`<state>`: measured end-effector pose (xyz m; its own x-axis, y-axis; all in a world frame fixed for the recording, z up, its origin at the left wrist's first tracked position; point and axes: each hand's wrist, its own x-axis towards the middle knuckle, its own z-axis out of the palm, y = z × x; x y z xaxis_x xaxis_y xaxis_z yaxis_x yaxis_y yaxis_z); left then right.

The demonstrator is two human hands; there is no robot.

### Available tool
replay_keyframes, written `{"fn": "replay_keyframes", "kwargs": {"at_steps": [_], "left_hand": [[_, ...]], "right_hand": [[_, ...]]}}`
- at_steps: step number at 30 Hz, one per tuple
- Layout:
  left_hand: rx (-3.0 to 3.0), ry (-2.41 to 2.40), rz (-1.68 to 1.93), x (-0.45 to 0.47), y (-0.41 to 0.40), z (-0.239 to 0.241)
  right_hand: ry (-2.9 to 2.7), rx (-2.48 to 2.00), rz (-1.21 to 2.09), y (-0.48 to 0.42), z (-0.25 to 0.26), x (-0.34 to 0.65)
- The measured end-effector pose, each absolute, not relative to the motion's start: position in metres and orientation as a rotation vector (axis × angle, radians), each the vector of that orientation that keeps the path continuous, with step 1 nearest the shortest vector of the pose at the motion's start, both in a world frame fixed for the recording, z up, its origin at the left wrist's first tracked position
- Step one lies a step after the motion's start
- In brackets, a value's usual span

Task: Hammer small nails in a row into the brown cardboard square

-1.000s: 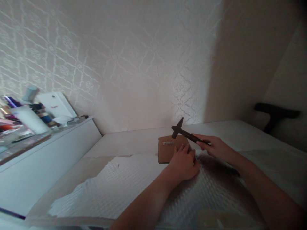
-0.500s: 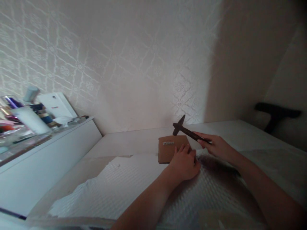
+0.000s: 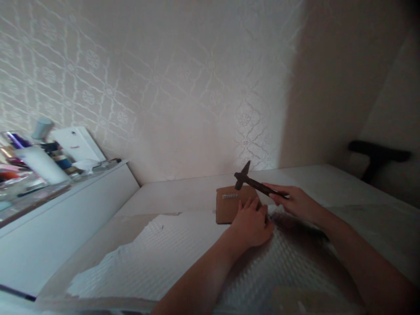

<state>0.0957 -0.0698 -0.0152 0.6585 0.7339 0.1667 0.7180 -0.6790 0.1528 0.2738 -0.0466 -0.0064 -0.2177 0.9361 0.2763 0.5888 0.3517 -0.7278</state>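
Note:
A hammer [image 3: 259, 186] with a dark head is gripped by its handle in my right hand [image 3: 292, 199], whose fingers are wrapped round it. The hammer's head hovers over the upper part of a brown cardboard piece [image 3: 225, 212]. On that cardboard lies a short row of small silvery bits [image 3: 229, 196], too small to name. My left hand [image 3: 251, 223] rests palm down on the cardboard's right side, fingers apart and covering its lower right corner. Bubble wrap [image 3: 157, 253] is spread beneath my forearms.
At left, a white cabinet [image 3: 75, 214] carries bottles, a white tube [image 3: 46, 166] and a white box [image 3: 78, 144]. A patterned wall [image 3: 183, 87] rises behind the pale surface. A black T-shaped object [image 3: 377, 153] stands at the right.
The hammer's head has dipped slightly down and left, closer to the cardboard. My left hand and the cardboard have hardly moved.

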Motion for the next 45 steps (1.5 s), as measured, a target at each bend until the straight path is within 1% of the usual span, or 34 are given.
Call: {"fn": "replay_keyframes", "kwargs": {"at_steps": [14,19,23,27,32,36,40,45], "left_hand": [[2.788,1.228,0.336,0.0952,-0.0696,-0.0150],[2.789,1.215,0.328,0.0945,-0.0694,-0.0158],[2.797,1.224,0.334,0.0947,-0.0702,-0.0143],[2.798,1.220,0.340,0.0948,-0.0703,-0.0145],[2.790,1.210,0.347,0.0948,-0.0699,-0.0143],[2.774,1.213,0.322,0.0952,-0.0701,-0.0145],[2.787,1.203,0.349,0.0950,-0.0697,-0.0146],[2.790,1.167,0.296,0.0934,-0.0696,-0.0128]], "right_hand": [[-1.955,-1.322,0.655,-0.0481,-0.0047,0.2727],[-1.907,-1.308,0.591,-0.0456,-0.0081,0.2744],[-1.962,-1.249,0.647,-0.0470,-0.0068,0.2730],[-1.892,-1.309,0.602,-0.0495,-0.0021,0.2712],[-1.968,-1.275,0.633,-0.0472,-0.0052,0.2733],[-1.915,-1.329,0.583,-0.0459,-0.0083,0.2743],[-1.998,-1.302,0.594,-0.0452,-0.0099,0.2737],[-1.960,-1.274,0.443,-0.0453,-0.0078,0.2708]]}}
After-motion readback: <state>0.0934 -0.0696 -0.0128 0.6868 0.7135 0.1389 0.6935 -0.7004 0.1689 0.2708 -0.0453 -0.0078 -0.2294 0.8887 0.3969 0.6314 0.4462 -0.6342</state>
